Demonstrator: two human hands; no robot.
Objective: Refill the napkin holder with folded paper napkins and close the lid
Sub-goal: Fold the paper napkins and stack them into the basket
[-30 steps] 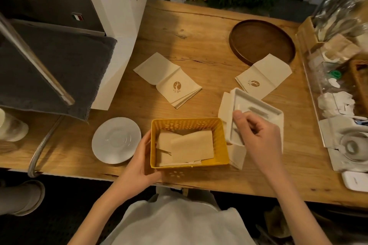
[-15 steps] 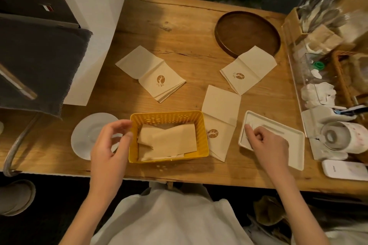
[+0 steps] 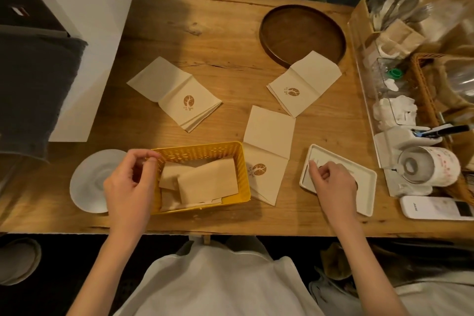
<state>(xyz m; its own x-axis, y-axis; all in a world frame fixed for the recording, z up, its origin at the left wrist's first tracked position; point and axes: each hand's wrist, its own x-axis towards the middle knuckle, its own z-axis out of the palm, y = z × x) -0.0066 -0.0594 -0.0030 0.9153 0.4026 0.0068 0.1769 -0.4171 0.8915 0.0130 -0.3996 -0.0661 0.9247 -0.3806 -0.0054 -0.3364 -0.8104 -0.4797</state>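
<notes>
The yellow holder (image 3: pixel 202 177) sits just right of the left hand (image 3: pixel 128 185), whose fingers pinch loosely at its near-left rim, grasping nothing I can make out. The right hand (image 3: pixel 331 185) rests, fingers curled, on the white lid (image 3: pixel 359 187), which lies flat and off the holder. A napkin (image 3: pixel 266 151) lies between the hands; two more lie farther off. The holder looks sparsely filled. Steady it with the left hand, stack napkins squarely, and only then fit the lid.

Perforated yellow basket (image 3: pixel 241 159), logo-stamped beige napkins (image 3: pixel 177 92)
</notes>
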